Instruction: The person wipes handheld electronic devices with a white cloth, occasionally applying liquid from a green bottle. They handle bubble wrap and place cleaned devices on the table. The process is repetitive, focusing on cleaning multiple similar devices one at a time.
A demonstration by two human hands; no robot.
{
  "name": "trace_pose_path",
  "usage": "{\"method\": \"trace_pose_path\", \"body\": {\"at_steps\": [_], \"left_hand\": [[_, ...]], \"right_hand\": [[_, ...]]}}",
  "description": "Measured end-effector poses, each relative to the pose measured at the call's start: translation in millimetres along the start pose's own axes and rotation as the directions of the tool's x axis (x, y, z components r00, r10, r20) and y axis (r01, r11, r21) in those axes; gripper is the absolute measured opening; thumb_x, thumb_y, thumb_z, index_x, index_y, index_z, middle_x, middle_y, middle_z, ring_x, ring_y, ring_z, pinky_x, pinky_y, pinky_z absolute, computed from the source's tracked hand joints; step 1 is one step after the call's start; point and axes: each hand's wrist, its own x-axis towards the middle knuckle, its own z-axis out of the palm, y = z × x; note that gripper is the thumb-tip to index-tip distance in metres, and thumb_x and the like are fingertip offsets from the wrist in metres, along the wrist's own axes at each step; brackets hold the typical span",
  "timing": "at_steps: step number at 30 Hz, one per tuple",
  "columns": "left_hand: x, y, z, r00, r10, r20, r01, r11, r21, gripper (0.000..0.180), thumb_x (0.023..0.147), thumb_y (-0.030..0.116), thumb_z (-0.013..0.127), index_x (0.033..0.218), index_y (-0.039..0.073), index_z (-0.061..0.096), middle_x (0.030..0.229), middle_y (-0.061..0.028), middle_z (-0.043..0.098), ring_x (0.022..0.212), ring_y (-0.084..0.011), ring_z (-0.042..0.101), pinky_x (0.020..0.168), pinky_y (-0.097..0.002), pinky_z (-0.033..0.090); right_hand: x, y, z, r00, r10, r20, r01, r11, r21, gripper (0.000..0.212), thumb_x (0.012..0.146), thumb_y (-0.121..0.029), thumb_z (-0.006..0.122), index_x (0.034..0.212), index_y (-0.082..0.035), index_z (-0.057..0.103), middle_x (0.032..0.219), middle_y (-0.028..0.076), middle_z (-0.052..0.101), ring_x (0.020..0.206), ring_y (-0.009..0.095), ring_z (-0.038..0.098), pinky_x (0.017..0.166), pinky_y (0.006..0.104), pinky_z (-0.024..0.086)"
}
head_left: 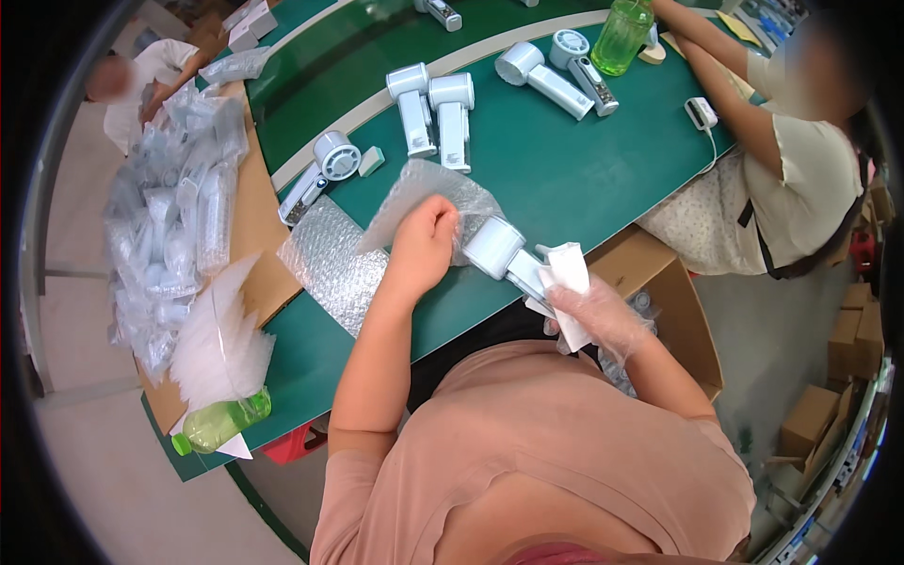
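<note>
My left hand (pixel 424 247) is closed on a clear bubble-wrap bag (pixel 414 193), holding it up over the green table. In a thin clear glove, my right hand (pixel 595 309) grips the handle of a pale blue handheld fan (pixel 494 248), with a folded white cloth (pixel 571 273) pressed against it. The fan's round head points toward the bag and meets its edge; I cannot tell whether it is inside. Under my left wrist lies another flat bubble-wrap bag (pixel 331 259).
More handheld fans (pixel 452 121) lie across the table. Bagged fans heap on cardboard (pixel 179 202) at left, near stacked bubble bags (pixel 222 344) and a green bottle (pixel 226 422). An open carton (pixel 692 315) stands at my right. Two people sit nearby; another green bottle (pixel 621 38) stands far right.
</note>
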Motion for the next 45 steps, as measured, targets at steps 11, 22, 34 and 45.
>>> {"method": "trace_pose_path", "body": {"at_steps": [11, 22, 34, 45], "left_hand": [[-36, 59, 35, 0.842, 0.525, 0.124, -0.505, 0.688, 0.521, 0.008, 0.078, 0.007, 0.061, 0.085, 0.007, 0.061, 0.082, -0.0117, 0.06, 0.079, -0.0328, 0.064, 0.066, -0.044, 0.052], [-58, 45, 17, 0.889, 0.354, -0.291, -0.309, 0.932, 0.191, 0.03, 0.079, 0.004, 0.075, 0.106, 0.001, 0.063, 0.096, -0.0133, 0.062, 0.085, -0.0279, 0.062, 0.069, -0.0397, 0.048], [-41, 27, 11, 0.995, 0.094, -0.044, -0.09, 0.993, 0.072, 0.018, 0.088, 0.004, 0.055, 0.099, -0.005, 0.066, 0.09, -0.0278, 0.068, 0.089, -0.0454, 0.067, 0.076, -0.0463, 0.052], [-50, 49, -10, 0.7, 0.62, -0.354, -0.357, 0.733, 0.579, 0.014, 0.083, 0.001, 0.067, 0.096, 0.001, 0.062, 0.083, -0.0148, 0.06, 0.073, -0.0364, 0.06, 0.064, -0.0416, 0.049]], "right_hand": [[7, -3, 7, 0.999, 0.012, -0.038, -0.015, 0.997, -0.08, 0.044, 0.098, -0.035, 0.067, 0.126, -0.003, 0.057, 0.094, 0.005, 0.064, 0.065, 0.012, 0.062, 0.054, 0.027, 0.051], [19, 32, 6, 0.946, -0.299, 0.126, 0.243, 0.91, 0.335, 0.058, 0.097, -0.048, 0.063, 0.133, -0.005, 0.049, 0.107, 0.012, 0.065, 0.073, 0.019, 0.063, 0.055, 0.0317, 0.054], [39, 34, 37, 0.867, -0.28, 0.412, 0.065, 0.883, 0.464, 0.06, 0.096, -0.057, 0.061, 0.13, -0.008, 0.053, 0.089, 0.012, 0.065, 0.07, 0.017, 0.063, 0.047, 0.0254, 0.049], [25, 13, 55, 0.972, -0.084, 0.22, 0.046, 0.984, 0.171, 0.043, 0.103, -0.041, 0.057, 0.125, -0.005, 0.052, 0.096, 0.007, 0.064, 0.073, 0.016, 0.064, 0.057, 0.033, 0.053]]}}
